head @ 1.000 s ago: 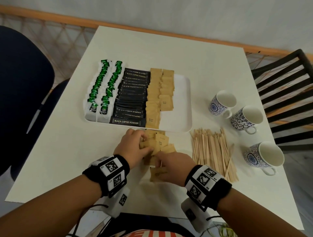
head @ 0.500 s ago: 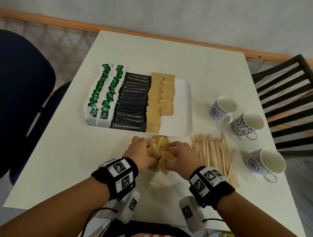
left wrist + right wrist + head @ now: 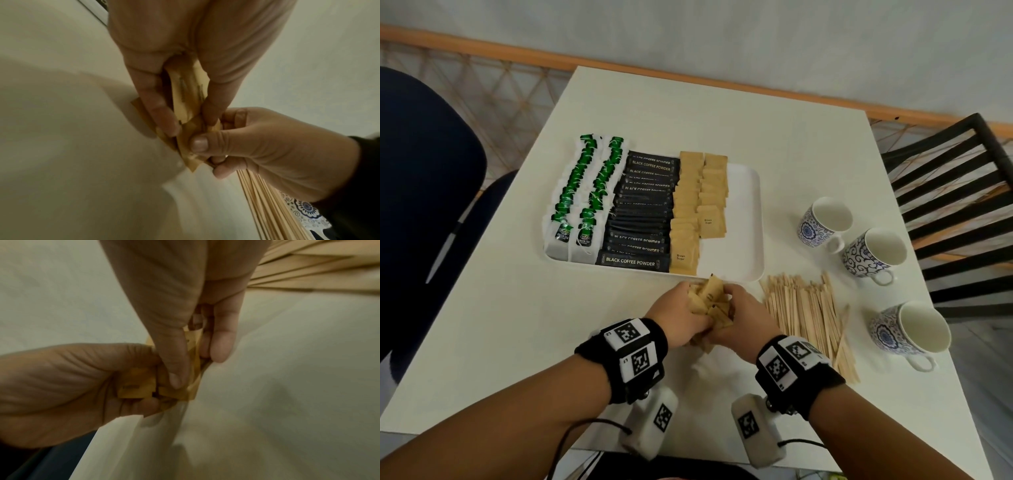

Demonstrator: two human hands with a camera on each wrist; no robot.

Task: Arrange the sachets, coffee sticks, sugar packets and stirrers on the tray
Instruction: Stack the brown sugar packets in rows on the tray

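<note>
both hands bunch the loose sugar packets (image 3: 709,301) together; left hand (image 3: 681,318) fingers curled round them; right hand (image 3: 743,322) fingers pinching too, looks like, just off the tray's (image 3: 751,219) near edge

A café or office break corner: a white table (image 3: 722,113), patterned mugs (image 3: 825,221) at three o'clock, slatted chair (image 3: 959,192) beyond.

On the white tray (image 3: 751,219) lie green-tagged white sachets (image 3: 578,198), black coffee sticks (image 3: 643,212) and tan sugar packets (image 3: 698,195), with pale wooden stirrers (image 3: 808,308) and blue-patterned white cups (image 3: 873,255) on the right.
</note>
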